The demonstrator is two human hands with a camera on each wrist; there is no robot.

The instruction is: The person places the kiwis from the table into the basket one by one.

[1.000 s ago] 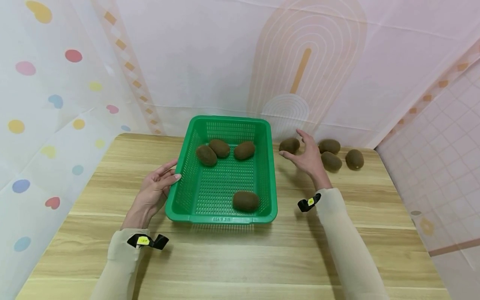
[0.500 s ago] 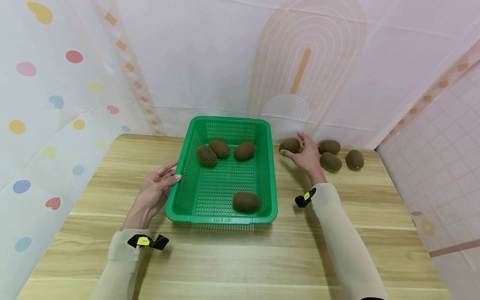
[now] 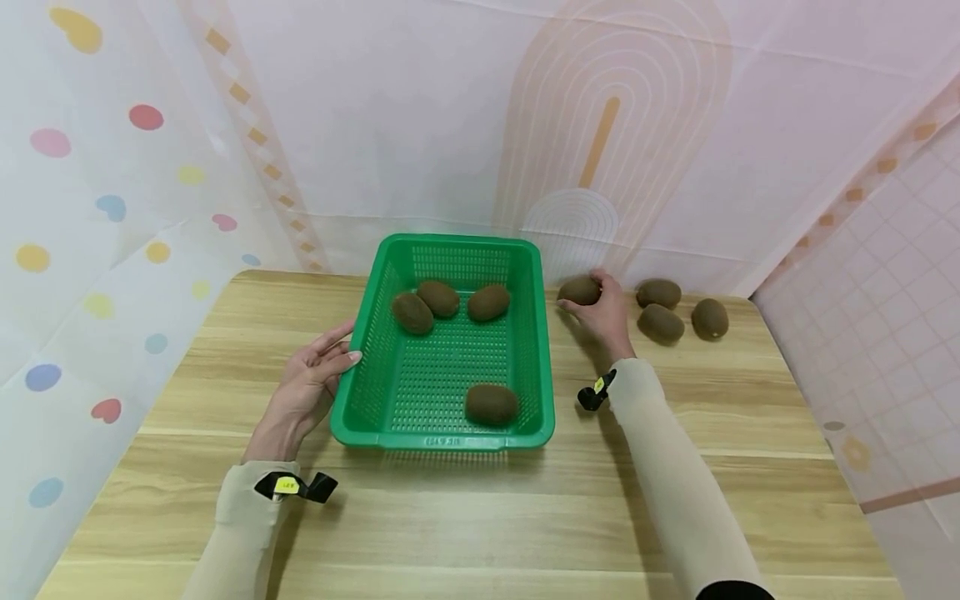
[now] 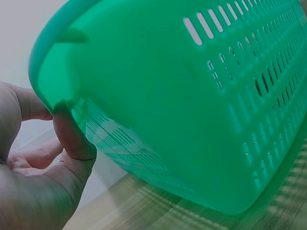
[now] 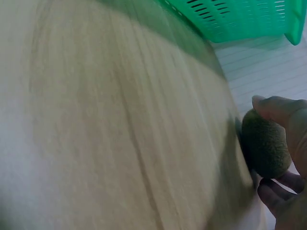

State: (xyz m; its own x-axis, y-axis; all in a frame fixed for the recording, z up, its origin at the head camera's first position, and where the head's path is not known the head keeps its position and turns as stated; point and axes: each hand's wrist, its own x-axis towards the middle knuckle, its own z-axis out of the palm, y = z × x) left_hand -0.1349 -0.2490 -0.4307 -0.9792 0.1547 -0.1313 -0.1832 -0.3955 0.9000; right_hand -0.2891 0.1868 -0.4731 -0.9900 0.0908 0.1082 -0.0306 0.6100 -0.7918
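Note:
A green plastic basket [image 3: 442,440] stands mid-table with several brown kiwis inside, among them one kiwi [image 3: 491,404] near the front right corner. My left hand [image 3: 306,382] pinches the basket's left rim, thumb over the edge; the left wrist view shows the thumb [image 4: 72,132] against the rim. Just right of the basket, by the back wall, my right hand [image 3: 606,318] grips a kiwi [image 3: 578,290] lying on the table. In the right wrist view, thumb and fingers close around that kiwi [image 5: 266,146] from opposite sides.
Three more kiwis lie to the right of my right hand, the outermost kiwi [image 3: 709,319] a little apart. A patterned cloth wall [image 3: 420,125] rises behind the wooden table [image 3: 465,525], with more cloth on both sides.
My right hand has moved slightly left and its thumb and fingers have closed onto the kiwi beside the basket. The left hand and basket have stayed put.

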